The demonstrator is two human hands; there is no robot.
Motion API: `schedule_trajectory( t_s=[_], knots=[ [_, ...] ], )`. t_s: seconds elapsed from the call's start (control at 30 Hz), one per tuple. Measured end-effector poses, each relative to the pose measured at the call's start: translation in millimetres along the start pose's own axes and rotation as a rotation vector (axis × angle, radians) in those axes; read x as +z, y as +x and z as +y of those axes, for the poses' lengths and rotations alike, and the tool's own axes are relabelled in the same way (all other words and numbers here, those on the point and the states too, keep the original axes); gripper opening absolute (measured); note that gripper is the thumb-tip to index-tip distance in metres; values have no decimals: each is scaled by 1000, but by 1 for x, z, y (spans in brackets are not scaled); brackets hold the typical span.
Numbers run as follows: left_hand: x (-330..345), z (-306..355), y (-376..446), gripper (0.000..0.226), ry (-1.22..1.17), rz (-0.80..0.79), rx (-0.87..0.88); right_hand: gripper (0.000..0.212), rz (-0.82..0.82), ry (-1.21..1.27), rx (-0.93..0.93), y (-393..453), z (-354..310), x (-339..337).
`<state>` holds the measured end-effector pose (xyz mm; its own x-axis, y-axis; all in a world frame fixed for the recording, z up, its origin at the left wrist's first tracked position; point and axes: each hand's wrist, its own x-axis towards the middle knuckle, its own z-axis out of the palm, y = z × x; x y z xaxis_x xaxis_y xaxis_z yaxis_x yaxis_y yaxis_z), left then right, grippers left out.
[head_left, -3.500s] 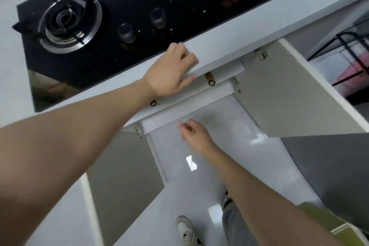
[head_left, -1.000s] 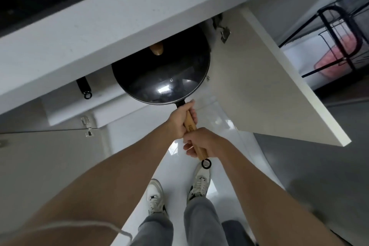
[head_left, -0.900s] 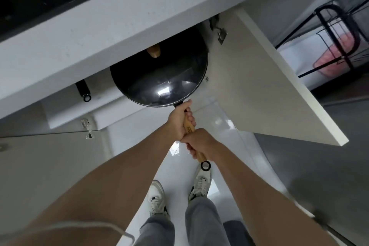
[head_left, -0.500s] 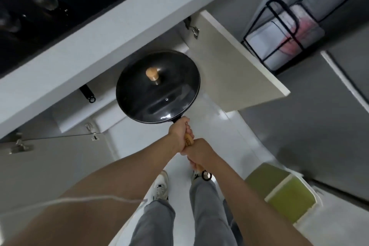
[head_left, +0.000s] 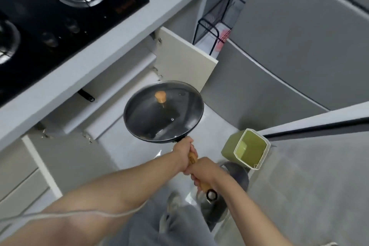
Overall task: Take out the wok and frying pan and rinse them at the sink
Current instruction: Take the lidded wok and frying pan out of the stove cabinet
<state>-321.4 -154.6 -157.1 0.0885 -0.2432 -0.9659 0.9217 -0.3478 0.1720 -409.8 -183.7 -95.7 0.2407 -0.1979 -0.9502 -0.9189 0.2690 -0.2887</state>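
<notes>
Gripping the wok [head_left: 163, 112] handle with your left hand [head_left: 184, 153] and right hand [head_left: 203, 171], fingers wrapped tight, you risk its loose lid [head_left: 159, 98] sliding off.

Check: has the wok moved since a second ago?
Yes. The wok has come out from under the countertop, fully clear of the cabinet door.

Both forearms bare, no sleeves in view. Left hand [head_left: 182, 155] and right hand [head_left: 203, 171] bare: no gloves, rings or watch visible. Thin pale cord [head_left: 79, 212] crosses left forearm, well back from fingers. Grey trousers [head_left: 175, 225] below hands. Light shoe [head_left: 172, 199] under right-hand fingers, blurred; markings not readable.
</notes>
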Motion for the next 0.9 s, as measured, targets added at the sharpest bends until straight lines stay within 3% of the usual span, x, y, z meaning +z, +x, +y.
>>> schedule_trajectory(
  t_s=[0.2, 0.5, 0.67, 0.9],
  knots=[
    [-26, -50, -102, 54, 103, -75, 159, 11, -22, 61, -124, -111, 39, 37],
    [-107, -59, -247, 39, -32, -161, 375, 15, -71, -79, -335, -243, 29, 121],
    [-197, -49, -313, 39, -153, -148, 495, 14, -105, -233, -438, -289, 4, 205],
    [-393, -43, -394, 49, -280, -36, 565, 20, -240, -422, -558, -325, -41, 383]
  ],
)
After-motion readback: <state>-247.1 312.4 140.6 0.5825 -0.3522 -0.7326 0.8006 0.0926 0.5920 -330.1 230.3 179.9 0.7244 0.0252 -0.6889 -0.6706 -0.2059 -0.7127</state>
